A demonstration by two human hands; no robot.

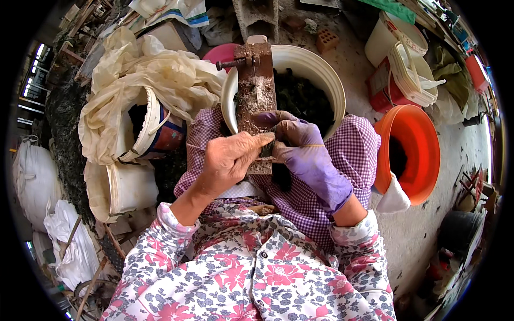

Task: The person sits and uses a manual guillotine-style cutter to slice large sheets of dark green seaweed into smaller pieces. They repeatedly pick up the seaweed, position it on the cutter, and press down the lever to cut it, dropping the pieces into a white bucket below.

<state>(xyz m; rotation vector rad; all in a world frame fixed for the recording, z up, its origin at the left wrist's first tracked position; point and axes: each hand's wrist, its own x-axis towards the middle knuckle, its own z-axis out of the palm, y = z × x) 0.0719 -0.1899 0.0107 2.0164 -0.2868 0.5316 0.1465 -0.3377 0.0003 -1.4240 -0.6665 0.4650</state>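
My left hand (231, 159) is bare, its fingers closed in a pinch over the near part of a worn wooden board (257, 101). My right hand (308, 152), in a stained purple glove, is closed against the left one's fingertips. Something small and dark shows between the two hands, too hidden to name. Pale crumbs cover the board, and a rusty bolt (231, 63) sticks out at its left. Under the board stands a white bucket (338, 91) holding dark lumpy pieces (302, 99). A purple checked cloth (350, 144) covers my lap.
An orange bucket (428, 155) with a white cloth (394, 195) on its rim stands at right. At left, a tipped pail (147, 131) lies by crumpled cream plastic sheeting (144, 69). Further right are a red pail (380, 88) and a white bucket (377, 43). A concrete block (257, 16) stands beyond the board.
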